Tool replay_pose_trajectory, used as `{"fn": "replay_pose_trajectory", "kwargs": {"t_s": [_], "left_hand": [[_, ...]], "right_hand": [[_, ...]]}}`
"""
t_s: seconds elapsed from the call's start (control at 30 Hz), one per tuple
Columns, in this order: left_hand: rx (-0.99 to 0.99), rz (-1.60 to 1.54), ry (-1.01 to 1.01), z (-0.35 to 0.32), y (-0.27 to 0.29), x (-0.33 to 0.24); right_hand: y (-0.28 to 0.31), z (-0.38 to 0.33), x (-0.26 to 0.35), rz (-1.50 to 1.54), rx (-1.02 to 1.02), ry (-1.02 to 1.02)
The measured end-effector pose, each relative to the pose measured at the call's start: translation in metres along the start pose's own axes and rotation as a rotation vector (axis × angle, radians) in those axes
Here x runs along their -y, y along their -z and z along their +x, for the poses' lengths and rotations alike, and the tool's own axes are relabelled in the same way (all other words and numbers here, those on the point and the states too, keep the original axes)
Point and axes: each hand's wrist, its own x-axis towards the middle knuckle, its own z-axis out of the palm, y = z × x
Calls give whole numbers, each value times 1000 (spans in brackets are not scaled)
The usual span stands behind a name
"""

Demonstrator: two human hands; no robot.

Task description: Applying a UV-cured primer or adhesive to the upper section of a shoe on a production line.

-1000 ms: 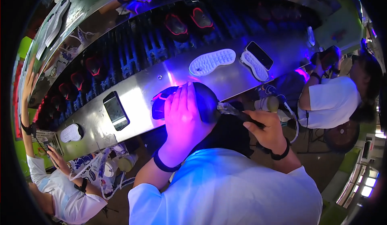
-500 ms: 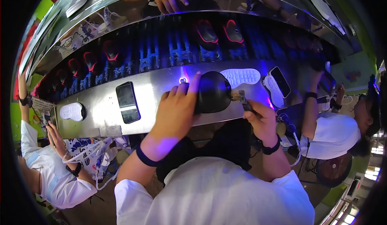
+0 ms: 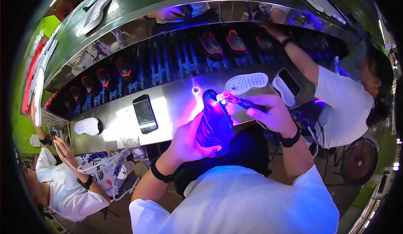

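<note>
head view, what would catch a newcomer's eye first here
The dark shoe at the centre, lit pink and violet, held by the left hand while the right hand points a pen-like tool at its top end. Behind it runs a shiny metal bench with a dark phone and a white sole.

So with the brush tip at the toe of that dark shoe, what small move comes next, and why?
Probably a short stroke of the brush along the shoe's edge. The right hand holds its tip at the toe end under violet light, while the left hand cradles the shoe from below above the steel bench; the rest of the rim seems unreached.
</note>
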Motion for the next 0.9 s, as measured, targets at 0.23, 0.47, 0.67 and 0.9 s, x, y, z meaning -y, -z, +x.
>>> {"fn": "replay_pose_trajectory", "kwargs": {"t_s": [0.23,0.47,0.67,0.9], "left_hand": [[94,-330,169,-2,-6,-15],[110,-632,310,6,-19,-10],[82,-855,430,17,-36,-2],[106,-914,437,22,-48,-7]], "right_hand": [[9,-16,-25,83,60,-66],[4,-29,-54,81,-5,-54],[-7,-69,-78,182,-15,-157],[5,-55,-72,-62,-191,-37]]}}
